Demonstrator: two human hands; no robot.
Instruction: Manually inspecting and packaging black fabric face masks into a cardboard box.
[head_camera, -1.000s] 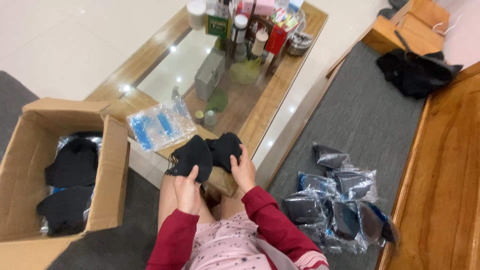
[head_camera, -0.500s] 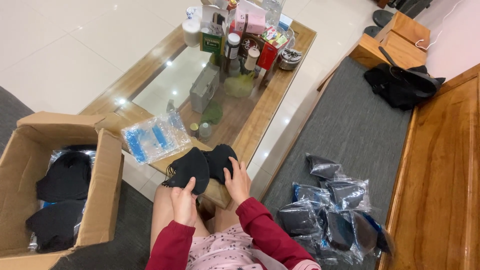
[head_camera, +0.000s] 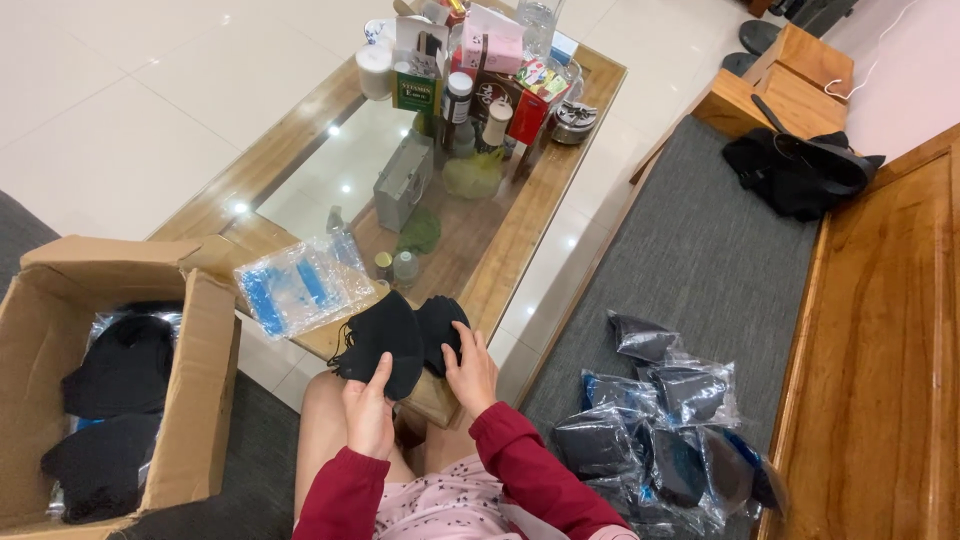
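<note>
My left hand (head_camera: 368, 412) pinches the lower edge of a stack of black face masks (head_camera: 385, 338), which fan out over the near edge of the glass-topped wooden table (head_camera: 520, 230). A second black mask stack (head_camera: 442, 328) lies just right of it, and my right hand (head_camera: 472, 372) rests on it with fingers spread along its side. Both sleeves are red. A clear plastic packet with blue printing (head_camera: 300, 285) lies on the table corner to the left of the masks.
An open cardboard box (head_camera: 205, 380) holding bagged black masks stands at my left. Several bagged black masks (head_camera: 660, 440) are heaped on the grey cushion at my right. Bottles, cartons and jars (head_camera: 470, 80) crowd the table's far end. A black bag (head_camera: 800, 170) lies on the wooden bench.
The camera view has tilted and drawn nearer. My hands stay on the black masks, the left thumb now pressed higher on the front stack.
</note>
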